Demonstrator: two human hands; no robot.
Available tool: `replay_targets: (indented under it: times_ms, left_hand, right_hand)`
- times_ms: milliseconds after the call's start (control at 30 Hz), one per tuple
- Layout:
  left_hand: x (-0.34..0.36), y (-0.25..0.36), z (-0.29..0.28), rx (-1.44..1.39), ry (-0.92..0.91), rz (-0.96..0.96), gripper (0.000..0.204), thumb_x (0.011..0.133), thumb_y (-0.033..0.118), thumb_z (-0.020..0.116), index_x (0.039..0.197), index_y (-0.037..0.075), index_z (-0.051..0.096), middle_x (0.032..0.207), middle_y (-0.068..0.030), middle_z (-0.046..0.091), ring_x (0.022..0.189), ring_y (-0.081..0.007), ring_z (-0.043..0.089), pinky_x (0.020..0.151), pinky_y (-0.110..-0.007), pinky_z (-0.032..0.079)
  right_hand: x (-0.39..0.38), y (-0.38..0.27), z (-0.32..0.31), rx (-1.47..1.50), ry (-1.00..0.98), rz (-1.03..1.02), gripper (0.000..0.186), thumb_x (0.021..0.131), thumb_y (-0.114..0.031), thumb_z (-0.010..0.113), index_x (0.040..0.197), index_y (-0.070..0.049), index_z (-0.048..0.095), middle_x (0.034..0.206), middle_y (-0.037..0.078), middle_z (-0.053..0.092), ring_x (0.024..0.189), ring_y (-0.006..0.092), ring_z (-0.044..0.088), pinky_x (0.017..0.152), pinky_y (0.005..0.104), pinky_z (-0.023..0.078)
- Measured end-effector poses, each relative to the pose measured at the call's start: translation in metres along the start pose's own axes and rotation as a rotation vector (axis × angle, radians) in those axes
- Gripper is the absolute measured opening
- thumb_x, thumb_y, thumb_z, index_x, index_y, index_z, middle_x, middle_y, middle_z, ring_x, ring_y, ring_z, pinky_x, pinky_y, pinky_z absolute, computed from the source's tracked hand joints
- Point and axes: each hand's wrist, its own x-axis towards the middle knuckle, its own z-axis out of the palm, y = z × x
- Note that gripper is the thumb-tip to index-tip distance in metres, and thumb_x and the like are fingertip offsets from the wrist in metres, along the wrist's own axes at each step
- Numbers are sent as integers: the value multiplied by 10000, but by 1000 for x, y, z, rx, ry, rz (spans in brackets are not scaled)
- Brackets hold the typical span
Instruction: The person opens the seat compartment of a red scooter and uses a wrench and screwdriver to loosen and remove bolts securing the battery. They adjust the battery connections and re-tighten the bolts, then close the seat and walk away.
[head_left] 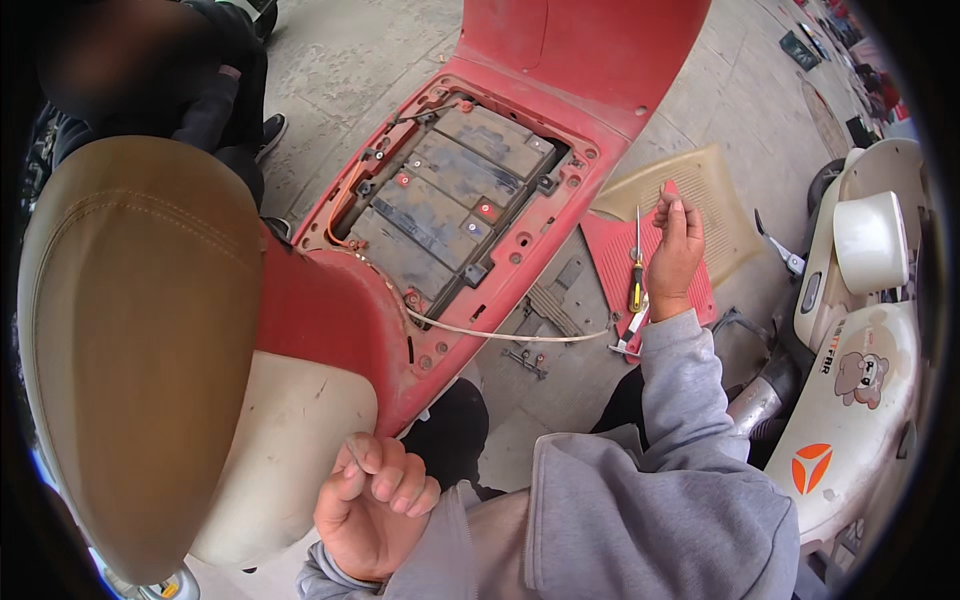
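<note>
My left hand (pixel 375 500) is raised near my chest beside the scooter's cream body panel (pixel 290 450). Its fingers are curled, thumb and forefinger together; I cannot make out anything held between them. Stretched forward, my right hand (pixel 677 255) is above a red ribbed floor panel (pixel 608 245), its fingertips pinched; what they hold, if anything, is too small to tell. A screwdriver (pixel 637 288) with a yellow and black handle lies on that panel, just left of the right hand. Dusty dark batteries (pixel 445 165) sit side by side in the red scooter's open floor compartment (pixel 520 243).
A pale cable (pixel 510 334) runs from the compartment toward the red panel. A tan ribbed mat (pixel 715 195) lies beneath that panel. Loose metal parts (pixel 550 310) are on the pavement. The brown seat (pixel 140 360) stands left, a white scooter (pixel 850 400) right. Another person (pixel 205 110) is far left.
</note>
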Motion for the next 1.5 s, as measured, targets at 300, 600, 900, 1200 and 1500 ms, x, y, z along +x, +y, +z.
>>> replay_targets:
  times_ms: [300, 600, 900, 1200, 1500]
  left_hand:
    - [13, -13, 12, 95, -4, -41, 117, 950, 213, 501, 933, 98, 512, 747, -7, 457, 656, -148, 413, 601, -306, 361]
    - [18, -27, 18, 144, 7, -77, 114, 953, 214, 503, 932, 102, 505, 748, -3, 465, 656, -147, 421, 594, -305, 365]
    - [23, -33, 29, 137, 7, -117, 129, 942, 210, 523, 972, 85, 542, 740, -7, 454, 671, -146, 418, 614, -294, 344]
    - [71, -47, 36, 140, 232, -302, 131, 943, 211, 523, 968, 84, 549, 763, 0, 462, 683, -139, 423, 633, -278, 366]
    - [84, -85, 17, 280, 469, -453, 142, 959, 193, 530, 1010, 73, 585, 776, 20, 472, 663, -100, 427, 627, -255, 377]
  right_hand:
    - [-16, 158, -148, -273, 80, 843, 250, 894, -236, 564, 942, -2, 637, 693, 28, 567, 553, 120, 507, 470, 289, 399]
    - [-52, 190, -118, -1196, -604, 773, 352, 837, -243, 632, 1022, 56, 634, 1036, 256, 667, 1023, 385, 640, 869, 447, 501]
    - [-49, 212, -143, -1114, -37, 464, 425, 840, -274, 639, 1132, 31, 591, 1102, 276, 634, 1040, 422, 611, 884, 470, 479]
    - [-81, 205, -136, -994, -480, 215, 666, 793, -16, 627, 1414, -152, 430, 1176, 240, 527, 1088, 405, 546, 956, 440, 447]
    - [-59, 209, -102, -1084, -726, 289, 582, 814, -32, 628, 1371, -139, 497, 1143, 254, 516, 1042, 392, 563, 929, 436, 462]
